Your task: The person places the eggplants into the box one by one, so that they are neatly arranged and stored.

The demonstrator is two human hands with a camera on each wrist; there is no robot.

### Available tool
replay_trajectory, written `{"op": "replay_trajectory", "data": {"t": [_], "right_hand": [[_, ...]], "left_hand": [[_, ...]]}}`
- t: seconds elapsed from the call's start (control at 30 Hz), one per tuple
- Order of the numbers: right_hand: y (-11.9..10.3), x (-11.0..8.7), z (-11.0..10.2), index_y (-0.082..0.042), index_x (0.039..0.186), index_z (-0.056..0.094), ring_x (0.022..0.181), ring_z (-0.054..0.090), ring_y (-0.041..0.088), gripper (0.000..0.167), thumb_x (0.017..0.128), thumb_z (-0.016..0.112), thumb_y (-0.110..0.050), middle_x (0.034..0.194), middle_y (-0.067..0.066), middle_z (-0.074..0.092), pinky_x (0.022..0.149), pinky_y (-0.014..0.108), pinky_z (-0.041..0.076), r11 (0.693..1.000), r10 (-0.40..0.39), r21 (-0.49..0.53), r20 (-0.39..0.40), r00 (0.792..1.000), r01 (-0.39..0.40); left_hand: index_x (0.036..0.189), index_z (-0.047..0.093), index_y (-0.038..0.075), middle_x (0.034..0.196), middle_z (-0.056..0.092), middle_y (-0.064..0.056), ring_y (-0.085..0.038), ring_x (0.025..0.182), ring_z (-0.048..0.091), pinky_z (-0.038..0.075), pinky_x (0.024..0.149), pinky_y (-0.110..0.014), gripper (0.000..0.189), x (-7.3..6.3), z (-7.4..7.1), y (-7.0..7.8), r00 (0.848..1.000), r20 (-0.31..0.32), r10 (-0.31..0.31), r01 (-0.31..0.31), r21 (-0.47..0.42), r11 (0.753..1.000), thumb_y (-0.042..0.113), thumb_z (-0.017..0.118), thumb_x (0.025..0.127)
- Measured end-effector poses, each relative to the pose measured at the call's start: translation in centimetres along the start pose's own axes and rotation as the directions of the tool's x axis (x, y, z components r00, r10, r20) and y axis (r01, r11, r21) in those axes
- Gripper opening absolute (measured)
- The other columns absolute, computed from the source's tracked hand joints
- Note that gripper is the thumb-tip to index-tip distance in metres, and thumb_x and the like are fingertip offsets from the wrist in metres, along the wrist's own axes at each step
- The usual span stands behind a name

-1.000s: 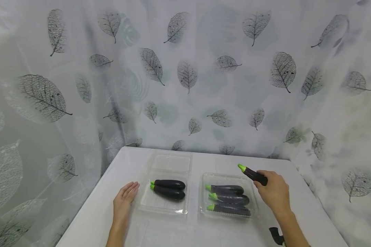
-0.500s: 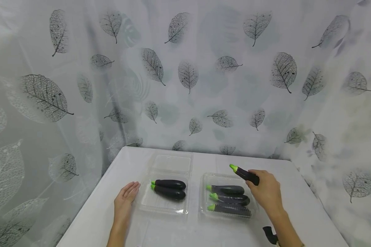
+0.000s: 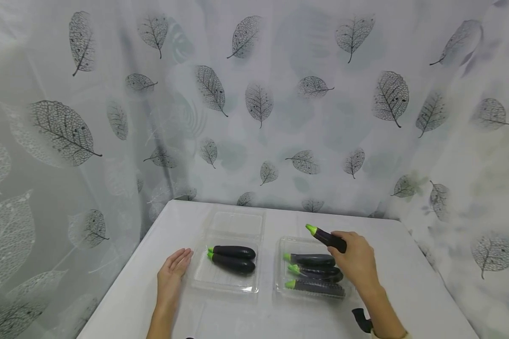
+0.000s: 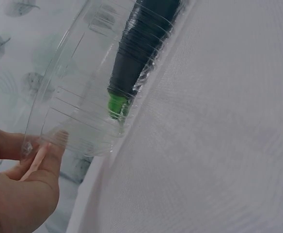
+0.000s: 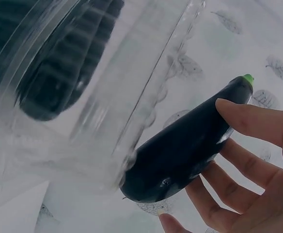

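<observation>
In the head view my right hand grips a dark eggplant with a green stem, tilted above the back right of the right clear plastic container. The right wrist view shows thumb and fingers around this eggplant. Three eggplants lie side by side in that container. My left hand is at the left edge of the left clear container, fingers extended; the left wrist view shows its fingertips against the container's wall. Two eggplants lie in the left container.
The left container's clear lid lies folded back behind it on the white table. A black curved piece shows beside my right forearm. A leaf-patterned curtain hangs behind the table and along its sides.
My right hand has moved left with the eggplant, from beyond the right container's right edge to over its back right part. The left hand stays in place.
</observation>
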State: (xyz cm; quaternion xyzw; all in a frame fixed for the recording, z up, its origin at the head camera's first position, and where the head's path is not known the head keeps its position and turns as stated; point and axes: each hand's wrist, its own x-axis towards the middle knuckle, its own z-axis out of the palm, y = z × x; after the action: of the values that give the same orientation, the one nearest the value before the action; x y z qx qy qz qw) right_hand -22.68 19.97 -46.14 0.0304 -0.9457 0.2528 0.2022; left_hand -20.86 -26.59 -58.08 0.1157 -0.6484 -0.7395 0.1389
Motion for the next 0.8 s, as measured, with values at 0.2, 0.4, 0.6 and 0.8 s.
{"op": "replay_trajectory", "data": {"t": [0.2, 0.4, 0.6, 0.8], "right_hand": [[-1.0, 0.1, 0.7, -0.002, 0.128, 0.071, 0.112, 0.064, 0.047, 0.044, 0.088, 0.083, -0.013, 0.124, 0.026, 0.068, 0.086, 0.063, 0.059, 1.0, -0.003, 0.01, 0.009, 1.0, 0.003], [-2.1, 0.2, 1.3, -0.003, 0.128, 0.072, 0.111, 0.065, 0.045, 0.044, 0.087, 0.084, -0.013, 0.124, 0.024, 0.069, 0.085, 0.061, 0.06, 1.0, 0.001, 0.005, 0.015, 1.0, -0.001], [-2.4, 0.4, 1.9, -0.003, 0.127, 0.072, 0.11, 0.065, 0.044, 0.045, 0.086, 0.085, -0.013, 0.123, 0.023, 0.07, 0.084, 0.06, 0.061, 1.0, -0.016, 0.017, 0.01, 1.0, 0.016], [-2.8, 0.3, 2.1, -0.003, 0.126, 0.072, 0.109, 0.066, 0.042, 0.044, 0.086, 0.086, -0.013, 0.121, 0.022, 0.07, 0.083, 0.059, 0.06, 0.999, -0.04, 0.038, 0.011, 0.999, 0.039]], "left_hand": [[0.149, 0.046, -0.001, 0.149, 0.057, -0.017, -0.024, 0.136, 0.059, 0.051, 0.104, -0.018, 0.045, -0.1, -0.1, 0.0, 1.0, 0.0, 0.008, -0.008, -0.008, 1.0, 0.008, 0.059, 0.107], [0.149, 0.046, -0.001, 0.148, 0.057, -0.018, -0.023, 0.134, 0.06, 0.052, 0.104, -0.019, 0.044, -0.1, 0.0, 0.0, 1.0, -0.008, 0.015, -0.015, -0.001, 1.0, 0.007, 0.059, 0.107], [0.149, 0.046, -0.001, 0.148, 0.057, -0.018, -0.022, 0.134, 0.061, 0.051, 0.105, -0.02, 0.044, -0.1, -0.1, -0.1, 1.0, -0.002, 0.015, -0.015, -0.011, 1.0, 0.006, 0.059, 0.107], [0.149, 0.046, -0.001, 0.149, 0.056, -0.018, -0.023, 0.135, 0.059, 0.051, 0.106, -0.019, 0.045, -0.1, -0.2, -0.1, 1.0, 0.008, 0.017, -0.017, -0.018, 1.0, 0.007, 0.059, 0.107]]}}
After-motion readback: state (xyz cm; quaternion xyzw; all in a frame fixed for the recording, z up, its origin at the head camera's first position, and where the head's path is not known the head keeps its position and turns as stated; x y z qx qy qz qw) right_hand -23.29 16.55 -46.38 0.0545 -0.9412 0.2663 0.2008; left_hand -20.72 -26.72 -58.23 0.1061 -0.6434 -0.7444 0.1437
